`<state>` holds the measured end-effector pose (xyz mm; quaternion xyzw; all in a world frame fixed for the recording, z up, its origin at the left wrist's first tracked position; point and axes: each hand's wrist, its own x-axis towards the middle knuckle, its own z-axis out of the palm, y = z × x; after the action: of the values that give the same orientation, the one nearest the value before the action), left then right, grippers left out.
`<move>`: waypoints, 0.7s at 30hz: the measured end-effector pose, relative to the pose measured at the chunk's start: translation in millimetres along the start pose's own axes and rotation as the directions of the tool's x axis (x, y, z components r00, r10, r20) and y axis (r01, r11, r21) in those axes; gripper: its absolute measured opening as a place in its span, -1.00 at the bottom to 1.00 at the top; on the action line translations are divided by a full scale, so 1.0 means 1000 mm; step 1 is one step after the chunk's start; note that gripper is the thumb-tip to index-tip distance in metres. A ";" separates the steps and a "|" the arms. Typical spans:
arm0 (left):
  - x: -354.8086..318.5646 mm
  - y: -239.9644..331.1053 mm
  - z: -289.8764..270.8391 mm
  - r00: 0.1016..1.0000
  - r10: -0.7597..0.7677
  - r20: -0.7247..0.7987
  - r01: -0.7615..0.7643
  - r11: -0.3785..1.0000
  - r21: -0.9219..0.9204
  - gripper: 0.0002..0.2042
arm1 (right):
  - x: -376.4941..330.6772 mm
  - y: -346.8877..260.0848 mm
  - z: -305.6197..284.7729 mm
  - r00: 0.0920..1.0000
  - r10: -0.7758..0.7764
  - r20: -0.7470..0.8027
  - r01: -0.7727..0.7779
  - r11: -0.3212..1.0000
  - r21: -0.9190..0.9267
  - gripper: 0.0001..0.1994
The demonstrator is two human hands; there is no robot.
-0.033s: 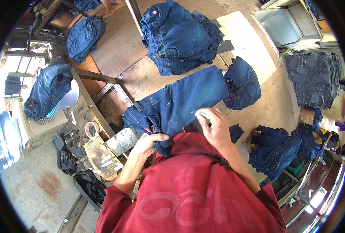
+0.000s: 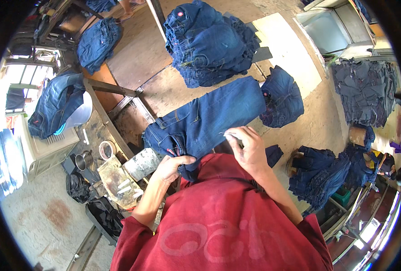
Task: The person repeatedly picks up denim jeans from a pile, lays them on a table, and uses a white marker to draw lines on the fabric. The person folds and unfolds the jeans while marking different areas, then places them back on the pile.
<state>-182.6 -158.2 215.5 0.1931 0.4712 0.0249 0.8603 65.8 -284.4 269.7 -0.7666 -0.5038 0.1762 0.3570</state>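
Observation:
A pair of dark blue jeans (image 2: 218, 106) lies folded across the middle, its waistband end toward my body. My left hand (image 2: 169, 168) is closed on the edge of the denim, the thumb lying over the cloth. Just above the jeans' near edge, my right hand (image 2: 248, 147) is closed in a pinch. A tiny pale tip shows at its fingertips; it is too small to name. A little reddish label shows near the waistband.
A tall stack of jeans (image 2: 209, 45) stands beyond, with a smaller folded pile (image 2: 281, 97) beside it. At left are a tape roll (image 2: 106, 150), a metal mug (image 2: 83, 161) and jeans over a white tub (image 2: 80, 113). More denim heaps (image 2: 320, 174) and grey garments (image 2: 365, 92) lie at right.
My right hand has shifted slightly to the left. My left hand and the jeans stay in place.

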 end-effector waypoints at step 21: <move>-0.014 0.001 -0.005 0.998 -0.006 -0.069 0.010 0.998 0.057 -0.80 | -0.007 -0.037 0.012 0.981 -0.186 0.054 0.194 0.951 -0.242 -0.88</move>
<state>-194.4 -158.3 224.2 0.2149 0.5018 0.0142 0.8377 31.2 -276.9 287.4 -0.7501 -0.5985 0.0889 0.2669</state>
